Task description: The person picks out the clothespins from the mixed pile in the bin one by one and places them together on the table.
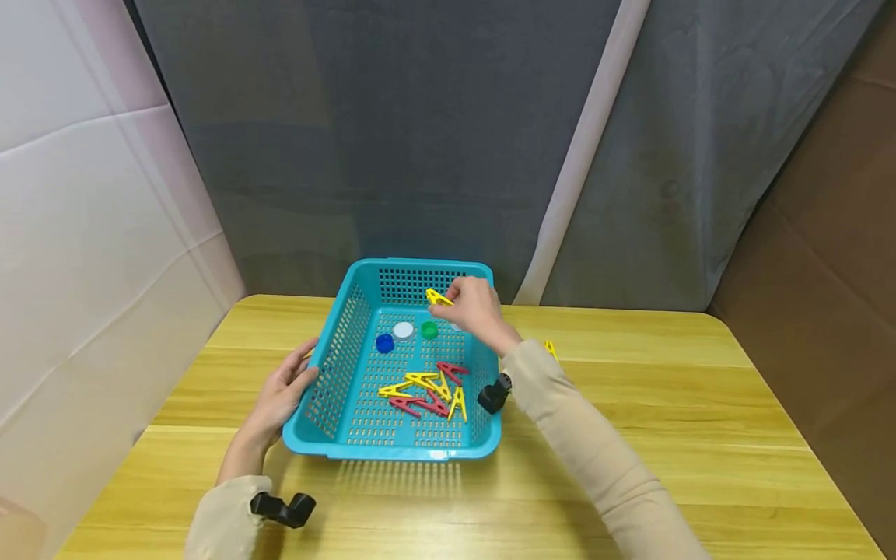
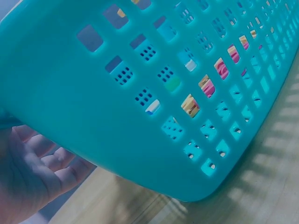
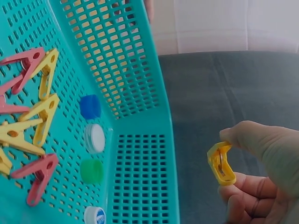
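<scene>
And here is the right hand [image 1: 476,307], thumb and finger pinched tight on a yellow clip [image 1: 437,297], up over the far right part of the blue basket [image 1: 378,451]! How high it hangs is hard to judge; the hand itself covers part of it in the head view. Over on the other side, the left hand [image 1: 280,393] grips the basket's left rim, its fingers curled at the edge, some fingertips lost behind the plastic in the left wrist view. Inside, red clips [image 1: 453,370] and yellow clips [image 1: 458,404] overlap so much that a sure count is tough. Beyond them sit a blue cap [image 1: 384,343], a white cap [image 1: 403,330] and a green cap [image 1: 429,330]. A printed cap [image 3: 96,215] is cut off below in the right wrist view, its lettering unreadable. And out on the table [image 1: 700,467], another clip [image 1: 551,348] peeks from behind the right sleeve [image 1: 595,435], mostly hidden
</scene>
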The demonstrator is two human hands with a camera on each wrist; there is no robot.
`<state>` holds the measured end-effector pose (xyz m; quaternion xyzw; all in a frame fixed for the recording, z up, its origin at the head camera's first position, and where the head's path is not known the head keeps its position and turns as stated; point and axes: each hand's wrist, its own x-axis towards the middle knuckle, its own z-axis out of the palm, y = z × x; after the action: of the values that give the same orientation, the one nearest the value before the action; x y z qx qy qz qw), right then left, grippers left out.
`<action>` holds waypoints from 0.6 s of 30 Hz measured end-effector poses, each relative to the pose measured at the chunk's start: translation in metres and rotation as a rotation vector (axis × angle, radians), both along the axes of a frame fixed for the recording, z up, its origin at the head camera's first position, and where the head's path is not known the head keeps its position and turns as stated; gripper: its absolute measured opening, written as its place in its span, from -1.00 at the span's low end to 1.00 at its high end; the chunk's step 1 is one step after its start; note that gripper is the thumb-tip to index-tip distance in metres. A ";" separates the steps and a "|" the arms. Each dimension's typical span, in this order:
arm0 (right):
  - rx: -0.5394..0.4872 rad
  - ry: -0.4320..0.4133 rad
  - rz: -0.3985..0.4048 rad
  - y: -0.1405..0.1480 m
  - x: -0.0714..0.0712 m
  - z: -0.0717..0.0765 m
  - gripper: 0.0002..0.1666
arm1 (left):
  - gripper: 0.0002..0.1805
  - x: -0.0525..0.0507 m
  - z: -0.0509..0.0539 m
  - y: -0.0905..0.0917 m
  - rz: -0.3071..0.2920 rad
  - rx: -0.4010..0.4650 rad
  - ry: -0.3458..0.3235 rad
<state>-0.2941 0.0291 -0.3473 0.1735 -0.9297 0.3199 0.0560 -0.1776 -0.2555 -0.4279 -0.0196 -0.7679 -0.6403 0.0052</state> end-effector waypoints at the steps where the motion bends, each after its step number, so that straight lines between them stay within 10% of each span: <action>1: 0.003 0.004 -0.007 0.002 0.001 0.001 -0.64 | -0.41 0.000 0.000 0.000 -0.001 0.002 0.000; 18: -0.051 0.020 -0.104 0.052 0.010 0.000 -0.63 | -0.41 0.000 -0.001 -0.001 0.000 -0.001 -0.001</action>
<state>-0.2843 0.0811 -0.3476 0.1268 -0.9284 0.3385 0.0862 -0.1776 -0.2563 -0.4288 -0.0195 -0.7684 -0.6397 0.0050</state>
